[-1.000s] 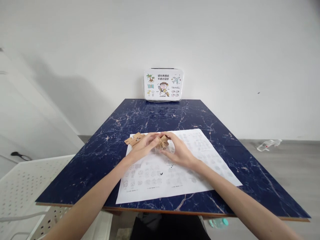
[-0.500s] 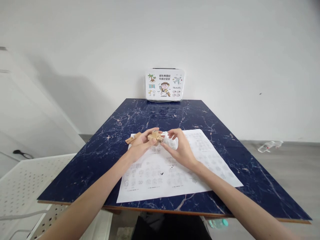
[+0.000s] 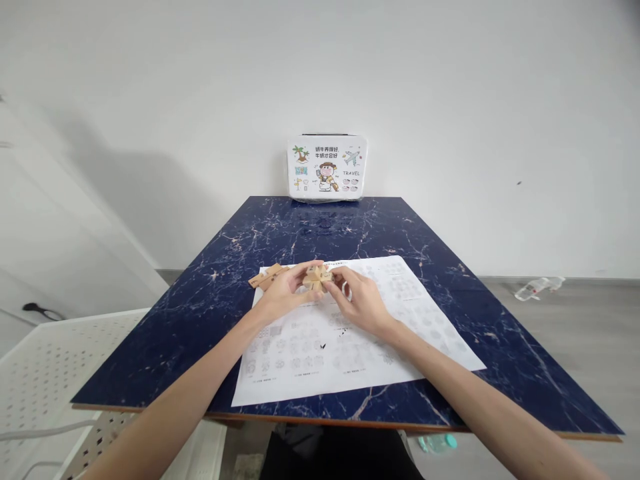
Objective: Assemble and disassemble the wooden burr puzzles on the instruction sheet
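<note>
Between my hands is a partly interlocked wooden burr puzzle [image 3: 315,279], its pale pieces marked with numbers such as 1 and 2. My left hand [image 3: 283,292] closes around its left side, thumb in front and fingers behind. From the right, my right hand [image 3: 361,298] pinches a protruding piece of it with thumb and fingertips. Loose wooden puzzle pieces [image 3: 265,275] lie just left of my left hand, at the paper's upper left corner. Under both hands spreads a printed instruction sheet [image 3: 310,340] with rows of faint diagrams.
The dark blue marbled table [image 3: 200,287] carries everything. A white cartoon-printed case [image 3: 327,168] stands at its far edge against the wall. A white perforated rack [image 3: 40,353] is at the left. Clear plastic bottles lie on the floor, one at the right [image 3: 539,288].
My right hand has moved in from beside the puzzle and now grips a piece of it. The puzzle has turned, so its numbered faces show toward me.
</note>
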The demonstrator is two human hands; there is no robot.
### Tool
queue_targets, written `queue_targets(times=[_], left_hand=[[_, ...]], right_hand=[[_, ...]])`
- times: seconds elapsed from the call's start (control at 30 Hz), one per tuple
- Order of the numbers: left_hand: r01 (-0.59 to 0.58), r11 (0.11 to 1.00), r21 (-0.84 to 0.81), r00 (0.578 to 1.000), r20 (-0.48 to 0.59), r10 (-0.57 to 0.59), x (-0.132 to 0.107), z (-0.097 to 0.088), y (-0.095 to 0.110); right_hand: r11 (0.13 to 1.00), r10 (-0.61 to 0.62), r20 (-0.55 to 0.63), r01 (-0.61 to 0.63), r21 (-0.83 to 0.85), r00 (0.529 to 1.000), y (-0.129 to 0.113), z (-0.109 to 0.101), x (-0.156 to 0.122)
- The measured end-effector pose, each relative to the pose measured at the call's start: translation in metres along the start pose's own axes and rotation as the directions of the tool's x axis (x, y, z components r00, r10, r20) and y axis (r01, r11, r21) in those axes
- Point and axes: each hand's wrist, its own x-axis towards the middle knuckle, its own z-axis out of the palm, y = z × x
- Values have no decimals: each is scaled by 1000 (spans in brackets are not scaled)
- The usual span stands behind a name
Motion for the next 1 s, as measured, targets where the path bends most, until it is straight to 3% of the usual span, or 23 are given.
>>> queue_targets(times=[0.17, 0.3, 0.53, 0.77, 1.0], left_hand=[[-26, 984, 174, 999, -35, 32, -4, 1, 0], [-48, 978, 202, 997, -51, 60, -5, 3, 0], [-32, 999, 37, 999, 44, 30, 0, 3, -2], [-23, 999, -27, 995, 101, 25, -1, -2, -3], [95, 957, -272, 987, 152, -55, 3, 0, -8]], right_hand=[[999, 46, 5, -46, 15, 999, 1, 2, -1], [998, 45, -3, -45, 45, 999, -1, 2, -2], [997, -76, 3, 76, 31, 997, 2, -2, 0], [988, -157, 29, 157, 13, 987, 1, -8, 2], [969, -246, 91, 247, 0, 965, 5, -19, 6]])
